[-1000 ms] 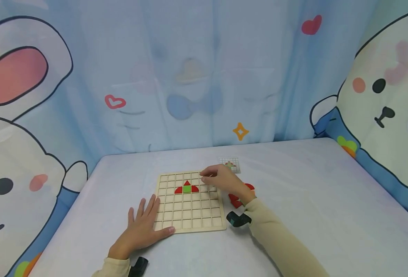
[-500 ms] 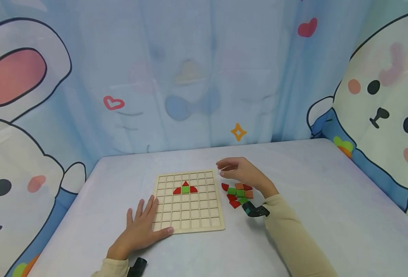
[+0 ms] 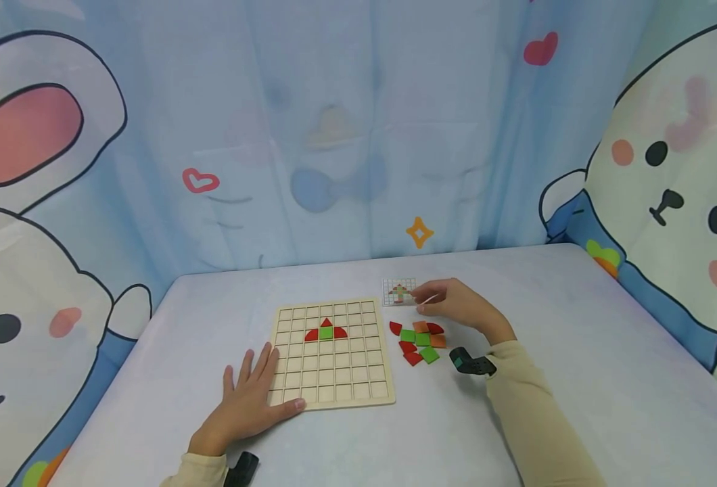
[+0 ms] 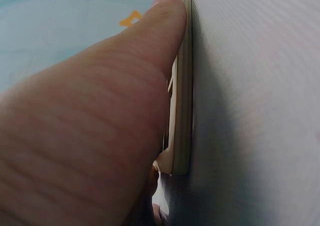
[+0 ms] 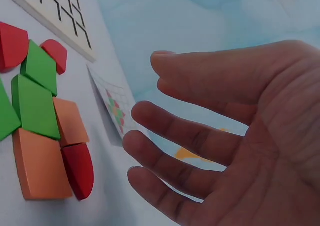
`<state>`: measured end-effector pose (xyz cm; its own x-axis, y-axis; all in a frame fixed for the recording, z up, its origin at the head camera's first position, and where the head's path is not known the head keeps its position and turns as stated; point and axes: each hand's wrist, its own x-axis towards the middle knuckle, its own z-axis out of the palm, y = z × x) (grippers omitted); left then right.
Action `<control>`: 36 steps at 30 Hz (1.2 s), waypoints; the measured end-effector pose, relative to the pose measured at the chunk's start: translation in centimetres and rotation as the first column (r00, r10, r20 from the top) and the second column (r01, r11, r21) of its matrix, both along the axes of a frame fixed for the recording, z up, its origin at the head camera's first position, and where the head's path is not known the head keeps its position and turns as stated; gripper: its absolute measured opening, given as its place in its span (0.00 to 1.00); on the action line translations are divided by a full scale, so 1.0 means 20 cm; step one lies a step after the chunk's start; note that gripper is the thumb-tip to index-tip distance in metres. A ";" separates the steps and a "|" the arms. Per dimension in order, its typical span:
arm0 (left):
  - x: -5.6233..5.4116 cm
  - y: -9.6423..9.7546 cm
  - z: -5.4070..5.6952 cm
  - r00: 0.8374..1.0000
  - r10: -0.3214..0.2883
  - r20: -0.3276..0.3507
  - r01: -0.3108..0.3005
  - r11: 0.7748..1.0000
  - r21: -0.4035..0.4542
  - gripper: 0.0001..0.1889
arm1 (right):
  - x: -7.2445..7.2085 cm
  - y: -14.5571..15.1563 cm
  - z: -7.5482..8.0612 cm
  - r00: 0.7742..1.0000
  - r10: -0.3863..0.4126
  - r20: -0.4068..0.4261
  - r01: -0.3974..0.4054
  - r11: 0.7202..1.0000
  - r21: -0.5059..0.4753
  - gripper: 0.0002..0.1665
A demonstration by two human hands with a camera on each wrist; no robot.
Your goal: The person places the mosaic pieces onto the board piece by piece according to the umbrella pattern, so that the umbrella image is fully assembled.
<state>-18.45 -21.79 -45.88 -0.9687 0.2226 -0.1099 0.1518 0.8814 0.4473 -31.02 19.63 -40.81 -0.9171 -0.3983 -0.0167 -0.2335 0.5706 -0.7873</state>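
Observation:
The left hand [image 3: 241,409] lies with spread fingers on the left and front edges of a wooden grid board [image 3: 343,375]. In the left wrist view its thumb [image 4: 150,40] rests along the board's rim. On the grid sit a red triangle [image 3: 327,322], a green square [image 3: 326,333] below it, and a red quarter-round piece on either side. Over the right side of a small pattern card [image 3: 394,292] hovers the right hand [image 3: 460,308], fingers loosely bent. The right wrist view shows nothing between thumb and fingers; whether it touches the card cannot be told.
Several loose pieces lie right of the board, among them a green block [image 5: 35,103], an orange block [image 5: 42,166] and a red rounded block [image 5: 79,171]. A white cloth [image 3: 553,325] covers the table, and a printed curtain [image 3: 334,135] hangs behind it.
The right hand has moved from above the board's upper right rightward to the card, uncovering the loose pieces and most of the card. The left hand and the board's pieces stay put.

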 end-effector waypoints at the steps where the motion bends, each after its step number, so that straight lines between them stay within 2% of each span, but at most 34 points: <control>1: 0.00 0.00 0.00 1.000 0.000 0.001 0.000 1.000 -0.001 0.64 | 0.00 0.00 0.00 1.000 0.002 0.004 -0.002 1.000 0.000 0.24; 11: 0.00 0.00 0.00 1.000 0.003 0.005 -0.003 1.000 0.001 0.63 | -0.02 -0.08 -0.06 1.000 0.010 0.024 -0.012 0.999 0.049 0.20; 21: 0.00 0.00 0.01 1.000 0.000 0.011 0.000 1.000 -0.001 0.63 | -0.02 -0.20 -0.12 0.995 0.071 -0.075 -0.058 0.986 0.157 0.15; 30: 0.00 0.01 0.01 1.000 0.009 0.009 -0.009 1.000 -0.015 0.63 | -0.01 -0.27 -0.13 0.981 0.081 -0.176 -0.030 0.961 0.276 0.12; 33: 0.00 0.01 0.01 1.000 0.013 0.010 -0.013 1.000 -0.016 0.64 | 0.00 -0.28 -0.12 0.973 0.094 -0.209 -0.029 0.956 0.292 0.11; 36: 0.00 0.01 0.01 1.000 0.014 0.009 -0.014 1.000 -0.015 0.64 | 0.01 -0.29 -0.12 0.974 0.094 -0.207 -0.034 0.960 0.278 0.09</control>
<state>-18.41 -21.51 -45.66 -0.9707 0.2070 -0.1223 0.1349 0.8900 0.4356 -30.73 13.89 -43.31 -0.8834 -0.4643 0.0637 -0.4239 0.7337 -0.5310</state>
